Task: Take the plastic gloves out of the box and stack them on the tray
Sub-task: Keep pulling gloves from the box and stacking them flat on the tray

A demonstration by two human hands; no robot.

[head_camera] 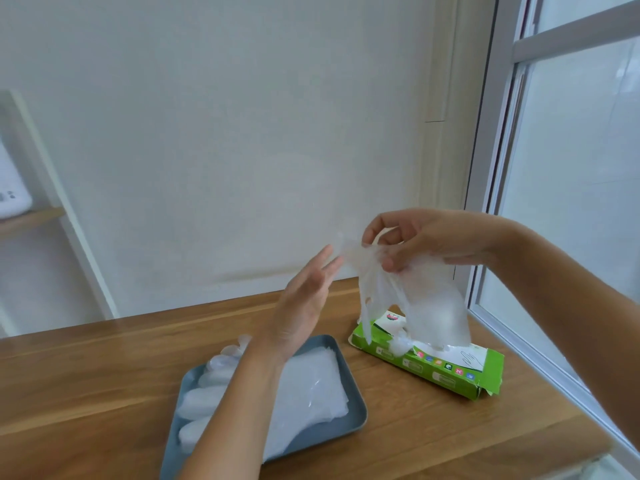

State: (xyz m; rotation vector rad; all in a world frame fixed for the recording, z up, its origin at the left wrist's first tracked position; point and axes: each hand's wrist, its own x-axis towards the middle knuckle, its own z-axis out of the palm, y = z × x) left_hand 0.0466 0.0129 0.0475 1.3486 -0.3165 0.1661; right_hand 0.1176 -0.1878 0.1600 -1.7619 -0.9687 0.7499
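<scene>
A thin, clear plastic glove (pixel 415 299) hangs in the air right of the frame's centre, pinched at its top by the right hand (pixel 426 240), whose grip is narrow, thumb and curled fingers closed on the film. The glove's lower edge drapes down to the slot of the green box (pixel 450 368) directly beneath; whether it has cleared the slot cannot be told. The left hand (pixel 304 299) is raised just beside the glove's upper left edge, fingers straight, its grip wide and holding nothing. Lower centre, the blue-grey tray (pixel 356 410) carries a flat stack of gloves (pixel 311 386) on the wooden counter (pixel 86 375). The step looks like drawing one glove out; next it likely needs lifting free, spreading flat with both hands and laying squarely on the stack.
</scene>
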